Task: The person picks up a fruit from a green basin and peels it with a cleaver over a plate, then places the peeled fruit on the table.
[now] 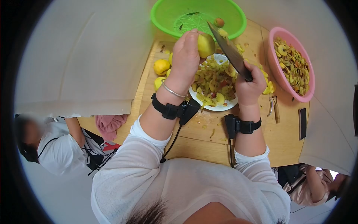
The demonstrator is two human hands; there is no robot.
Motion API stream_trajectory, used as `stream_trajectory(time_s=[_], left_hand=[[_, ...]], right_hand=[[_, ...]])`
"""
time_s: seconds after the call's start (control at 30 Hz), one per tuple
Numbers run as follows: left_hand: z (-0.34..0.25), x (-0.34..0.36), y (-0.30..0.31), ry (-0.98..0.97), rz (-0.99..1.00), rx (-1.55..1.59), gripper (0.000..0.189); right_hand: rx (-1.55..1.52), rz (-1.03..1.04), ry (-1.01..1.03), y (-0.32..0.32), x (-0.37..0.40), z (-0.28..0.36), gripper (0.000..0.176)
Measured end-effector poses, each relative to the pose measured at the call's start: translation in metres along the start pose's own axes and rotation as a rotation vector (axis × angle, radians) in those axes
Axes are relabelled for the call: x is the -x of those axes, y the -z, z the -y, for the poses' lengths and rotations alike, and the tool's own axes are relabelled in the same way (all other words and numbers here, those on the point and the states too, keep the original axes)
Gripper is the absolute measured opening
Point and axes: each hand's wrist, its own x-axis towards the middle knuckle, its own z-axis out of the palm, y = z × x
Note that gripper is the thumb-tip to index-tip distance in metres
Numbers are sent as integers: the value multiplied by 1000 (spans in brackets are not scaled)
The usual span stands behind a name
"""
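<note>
My left hand [185, 56] is closed around a peeled yellow apple [206, 46], raised above the table. In my right hand [252, 83] is the handle of a broad-bladed kitchen knife [232, 53]. Its dark blade slants up and to the left, to the right of the apple and apart from it. A pale piece of fruit [222, 33] clings near the blade's tip. Below both hands, a white plate [220, 108] carries a heap of peels and scraps [214, 84]. Several peeled apples [161, 67] lie left of the plate, partly hidden by my left hand.
A green basin [160, 18] with a reddish apple [219, 22] stands at the back. At right are a pink basin [274, 71] of peels, yellow slices [269, 89], a wooden-handled peeler [276, 112] and a black phone-like slab [302, 123]. A pink cloth [108, 127] and two people sit nearby.
</note>
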Motion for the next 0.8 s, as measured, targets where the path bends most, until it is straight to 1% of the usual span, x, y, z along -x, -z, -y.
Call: stream_trajectory(time_s=[0.13, 0.23, 0.3, 0.33, 0.4, 0.43, 0.5, 0.63, 0.7, 0.73, 0.8], left_hand=[[5, -8, 9, -28, 41, 9, 31], [10, -12, 12, -10, 42, 33, 29], [12, -12, 11, 31, 71, 135, 28], [15, -13, 11, 31, 68, 135, 28], [22, -15, 10, 103, 95, 360, 28], [23, -13, 9, 103, 89, 356, 28], [23, -12, 7, 23, 109, 335, 29], [26, -12, 9, 85, 147, 360, 28], [27, -10, 9, -42, 173, 189, 25], [30, -12, 13, -34, 177, 191, 25], [35, -17, 18, -261, 251, -217, 25]], right_hand=[[-21, -15, 5, 1, 1, 4, 25], [4, 30, 18, 5, -1, 9, 25], [-50, -4, 135, 4, -3, 14, 22], [-51, -1, 135, 4, -4, 17, 22], [-58, 23, 230, 4, -5, 20, 20], [-63, 26, 227, 5, -4, 22, 20], [-25, 80, 250, 5, -4, 24, 23], [-59, 86, 263, 6, -5, 24, 23], [-68, 107, 257, 6, -5, 26, 23], [-60, 109, 252, 7, -5, 27, 23], [-66, 114, 277, 8, -8, 28, 23]])
